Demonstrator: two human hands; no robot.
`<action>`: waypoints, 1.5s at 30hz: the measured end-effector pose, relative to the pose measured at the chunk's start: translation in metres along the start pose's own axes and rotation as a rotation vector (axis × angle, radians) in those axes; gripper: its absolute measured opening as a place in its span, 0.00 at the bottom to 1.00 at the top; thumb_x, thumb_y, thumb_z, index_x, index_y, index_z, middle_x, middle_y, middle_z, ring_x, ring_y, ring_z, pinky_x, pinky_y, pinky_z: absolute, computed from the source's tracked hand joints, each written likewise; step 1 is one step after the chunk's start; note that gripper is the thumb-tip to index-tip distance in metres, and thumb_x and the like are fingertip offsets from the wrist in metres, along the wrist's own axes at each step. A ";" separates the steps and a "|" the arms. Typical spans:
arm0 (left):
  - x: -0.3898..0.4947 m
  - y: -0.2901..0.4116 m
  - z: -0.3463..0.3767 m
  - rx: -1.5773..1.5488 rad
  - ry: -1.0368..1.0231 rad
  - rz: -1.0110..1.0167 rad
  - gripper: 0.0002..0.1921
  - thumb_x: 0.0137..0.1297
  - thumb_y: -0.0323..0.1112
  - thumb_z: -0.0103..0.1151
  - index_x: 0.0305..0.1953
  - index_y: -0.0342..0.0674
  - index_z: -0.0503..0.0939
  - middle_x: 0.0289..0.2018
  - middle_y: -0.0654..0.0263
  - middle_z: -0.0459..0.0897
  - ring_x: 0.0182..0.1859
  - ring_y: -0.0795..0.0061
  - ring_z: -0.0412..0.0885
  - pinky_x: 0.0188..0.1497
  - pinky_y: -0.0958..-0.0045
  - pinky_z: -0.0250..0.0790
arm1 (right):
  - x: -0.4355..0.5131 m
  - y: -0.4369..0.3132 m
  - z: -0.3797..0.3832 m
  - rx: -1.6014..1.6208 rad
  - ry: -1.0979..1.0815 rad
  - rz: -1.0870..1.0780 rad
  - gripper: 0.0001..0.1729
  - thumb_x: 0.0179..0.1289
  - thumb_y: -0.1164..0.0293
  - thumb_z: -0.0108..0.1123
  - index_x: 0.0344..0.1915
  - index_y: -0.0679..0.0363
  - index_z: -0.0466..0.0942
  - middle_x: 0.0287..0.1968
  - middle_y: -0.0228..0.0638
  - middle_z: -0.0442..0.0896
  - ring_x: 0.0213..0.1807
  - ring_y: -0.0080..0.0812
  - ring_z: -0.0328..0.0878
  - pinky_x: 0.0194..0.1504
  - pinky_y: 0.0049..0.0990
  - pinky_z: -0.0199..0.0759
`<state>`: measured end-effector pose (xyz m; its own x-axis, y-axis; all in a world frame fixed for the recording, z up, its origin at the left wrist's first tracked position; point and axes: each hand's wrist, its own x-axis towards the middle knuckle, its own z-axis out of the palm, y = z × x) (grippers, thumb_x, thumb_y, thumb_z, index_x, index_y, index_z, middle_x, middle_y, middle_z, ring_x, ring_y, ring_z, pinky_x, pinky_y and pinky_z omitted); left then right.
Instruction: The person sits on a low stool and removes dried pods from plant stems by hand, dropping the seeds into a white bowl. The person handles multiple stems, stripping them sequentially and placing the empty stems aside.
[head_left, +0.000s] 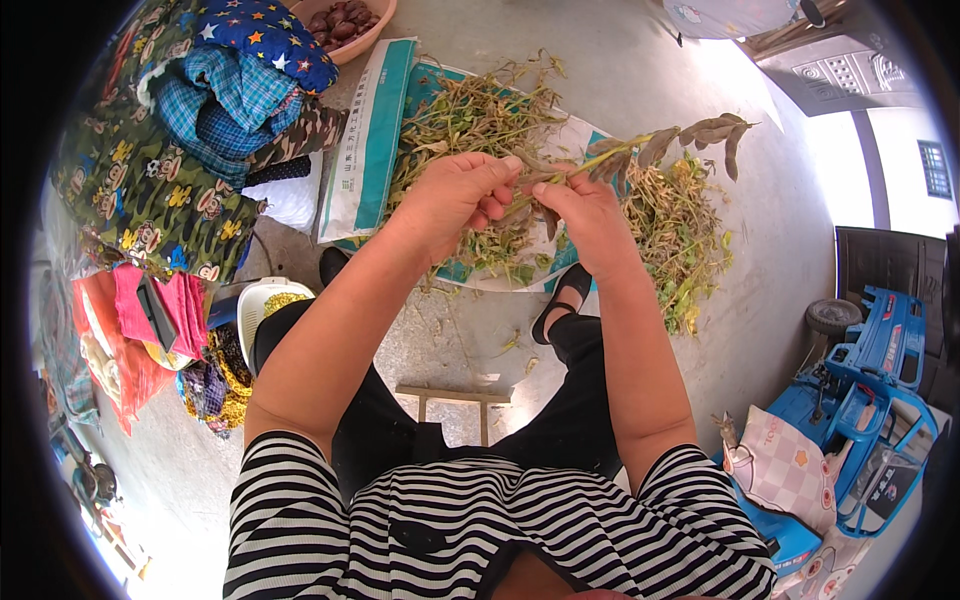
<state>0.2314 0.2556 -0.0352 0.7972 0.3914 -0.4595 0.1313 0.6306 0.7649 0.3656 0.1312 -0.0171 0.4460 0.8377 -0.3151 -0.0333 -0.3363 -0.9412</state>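
Note:
My right hand (589, 217) grips a cut soybean stalk (637, 141) hung with brown, fuzzy pods. The stalk slants up to the right, past the hand, with a cluster of pods (716, 133) at its far end. Close beside it, my left hand (457, 195) has thumb and forefinger pinched at a pod (531, 174) near the stalk's lower end; the fingers partly hide it. Below both hands, a heap of dried bean plants (480, 112) lies on a white and green woven sack (555, 146). More plants (675, 240) are piled to the right, partly on concrete.
At left stand a white plastic basket (247, 319) with yellowish-green contents and a pile of patterned fabric (150, 180). A pink basin (384, 16) of dark red produce is at the top. A blue three-wheeled vehicle (847, 405) stands right. A wooden stool (454, 391) shows between my legs.

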 end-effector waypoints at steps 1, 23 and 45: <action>0.000 -0.001 0.001 0.004 -0.005 0.018 0.06 0.62 0.36 0.59 0.33 0.42 0.76 0.25 0.74 0.77 0.24 0.88 0.71 0.24 0.85 0.60 | 0.000 0.000 0.000 0.021 -0.002 -0.028 0.14 0.59 0.69 0.55 0.42 0.65 0.78 0.31 0.26 0.78 0.33 0.17 0.69 0.36 0.19 0.62; -0.004 -0.002 0.005 -0.178 -0.170 -0.093 0.05 0.62 0.31 0.53 0.35 0.37 0.77 0.26 0.70 0.77 0.26 0.85 0.72 0.26 0.82 0.62 | 0.000 0.004 0.000 0.393 0.116 -0.078 0.13 0.53 0.76 0.65 0.39 0.63 0.75 0.35 0.32 0.79 0.40 0.25 0.76 0.46 0.26 0.68; -0.008 -0.006 0.011 0.114 -0.128 0.001 0.07 0.64 0.32 0.54 0.38 0.36 0.80 0.26 0.72 0.79 0.24 0.89 0.69 0.24 0.87 0.58 | 0.000 -0.001 -0.007 0.351 0.009 -0.002 0.13 0.51 0.74 0.66 0.37 0.64 0.74 0.31 0.32 0.80 0.35 0.25 0.77 0.42 0.26 0.67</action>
<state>0.2306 0.2416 -0.0315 0.8651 0.2991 -0.4027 0.1902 0.5473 0.8150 0.3714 0.1283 -0.0152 0.4541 0.8339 -0.3137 -0.3375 -0.1648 -0.9268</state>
